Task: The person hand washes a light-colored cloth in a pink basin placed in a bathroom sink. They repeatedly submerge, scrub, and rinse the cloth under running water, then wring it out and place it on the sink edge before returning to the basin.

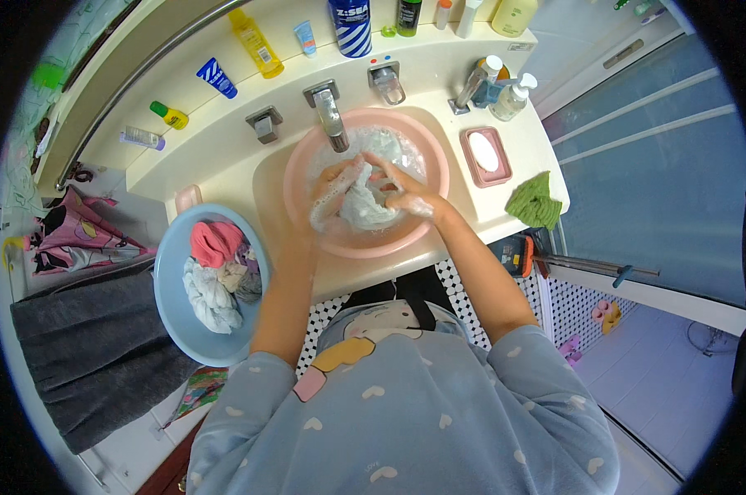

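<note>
A pink plastic basin (441, 179) stands in the sink under the chrome faucet (331, 117), holding sudsy water. Over it my left hand (336, 189), coated in foam, grips one side of a wet white cloth (367, 207). The cloth's other side is in my right hand (407, 192), which has foam at the wrist. More pale fabric (382, 143) lies in the suds behind the hands. To the left, a light blue basin (175, 322) contains a coral-pink cloth (215, 243), white fabric (209, 297) and darker pieces.
A white soap bar (484, 152) lies in a pink dish (502, 175) on the right counter, near a green cloth (535, 201) and a pump bottle (512, 99). Bottles and tubes line the back ledge (292, 59). A dark grey towel (100, 352) hangs at the left.
</note>
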The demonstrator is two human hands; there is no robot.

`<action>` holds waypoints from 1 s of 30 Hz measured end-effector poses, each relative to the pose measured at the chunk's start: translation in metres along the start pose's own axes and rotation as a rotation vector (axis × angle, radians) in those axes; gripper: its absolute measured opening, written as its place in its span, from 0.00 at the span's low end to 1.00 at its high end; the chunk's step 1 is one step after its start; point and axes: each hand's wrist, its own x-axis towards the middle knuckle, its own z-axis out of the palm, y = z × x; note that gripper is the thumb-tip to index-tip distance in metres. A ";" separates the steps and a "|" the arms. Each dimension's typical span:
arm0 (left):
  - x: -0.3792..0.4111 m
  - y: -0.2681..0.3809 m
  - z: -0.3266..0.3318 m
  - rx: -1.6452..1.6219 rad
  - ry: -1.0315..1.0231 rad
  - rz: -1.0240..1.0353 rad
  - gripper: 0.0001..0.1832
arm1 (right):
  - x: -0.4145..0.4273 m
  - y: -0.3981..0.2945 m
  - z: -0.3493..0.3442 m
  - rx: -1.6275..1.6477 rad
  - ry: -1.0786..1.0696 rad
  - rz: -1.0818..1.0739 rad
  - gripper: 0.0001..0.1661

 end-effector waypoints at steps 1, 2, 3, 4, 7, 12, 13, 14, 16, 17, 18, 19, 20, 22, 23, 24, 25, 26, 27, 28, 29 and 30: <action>0.002 0.003 -0.007 0.157 -0.021 0.056 0.13 | -0.003 -0.015 -0.003 0.017 -0.102 -0.032 0.17; 0.003 0.006 -0.012 0.228 -0.024 0.073 0.13 | -0.005 -0.022 -0.006 -0.052 -0.163 -0.036 0.16; 0.004 0.011 -0.015 0.299 -0.033 0.092 0.13 | -0.006 -0.025 -0.011 -0.123 -0.218 -0.042 0.15; 0.006 0.015 -0.018 0.284 -0.024 0.073 0.14 | -0.006 -0.021 -0.015 -0.054 -0.197 -0.043 0.15; -0.005 0.036 -0.014 0.490 -0.003 0.088 0.12 | -0.001 -0.009 -0.038 0.214 -0.128 -0.048 0.16; -0.005 0.023 -0.021 0.637 -0.209 0.179 0.20 | 0.003 -0.026 -0.042 0.192 -0.108 -0.002 0.29; 0.000 0.024 -0.018 0.590 -0.255 0.173 0.21 | 0.003 -0.036 -0.031 0.065 -0.122 0.002 0.32; 0.003 0.026 -0.017 0.542 -0.301 0.167 0.21 | 0.005 -0.031 -0.025 -0.152 -0.181 -0.071 0.36; 0.003 0.036 -0.017 0.537 -0.242 0.122 0.23 | 0.011 -0.020 -0.018 -0.229 -0.265 -0.039 0.33; 0.001 0.042 -0.017 0.534 -0.212 0.099 0.23 | 0.013 -0.015 -0.018 -0.268 -0.307 -0.024 0.32; -0.005 0.047 -0.021 0.652 -0.210 0.161 0.24 | 0.011 -0.032 -0.013 -0.176 -0.181 0.078 0.26; -0.009 0.051 -0.022 0.770 -0.221 0.226 0.24 | 0.009 -0.041 -0.018 -0.098 -0.169 0.138 0.26; -0.011 0.053 -0.024 0.889 -0.229 0.289 0.25 | 0.008 -0.047 -0.025 -0.021 -0.158 0.199 0.25; -0.004 0.027 -0.049 1.100 -0.317 -0.002 0.27 | 0.008 -0.048 -0.028 0.052 -0.119 0.203 0.23; 0.002 0.014 -0.059 1.197 -0.367 -0.151 0.29 | 0.009 -0.043 -0.030 0.073 -0.074 0.218 0.22; 0.004 0.008 -0.063 0.991 -0.328 -0.208 0.29 | 0.009 -0.036 -0.033 0.095 -0.024 0.233 0.21; 0.002 0.004 -0.065 0.785 -0.290 -0.264 0.30 | 0.008 -0.028 -0.034 0.121 0.026 0.248 0.21; 0.000 0.000 -0.066 0.579 -0.253 -0.315 0.31 | 0.007 -0.017 -0.035 0.133 0.095 0.192 0.19; -0.008 -0.002 -0.060 0.365 -0.151 -0.222 0.25 | 0.005 -0.004 -0.035 0.147 0.166 0.138 0.18; -0.020 -0.001 -0.050 0.151 -0.048 -0.127 0.21 | 0.005 -0.003 -0.033 0.160 0.236 0.083 0.17; -0.023 0.000 -0.036 -0.091 0.056 -0.075 0.20 | 0.002 -0.001 -0.026 0.108 0.289 0.117 0.17; -0.027 0.000 -0.023 -0.327 0.150 0.003 0.19 | 0.000 -0.010 -0.007 0.056 0.339 0.149 0.17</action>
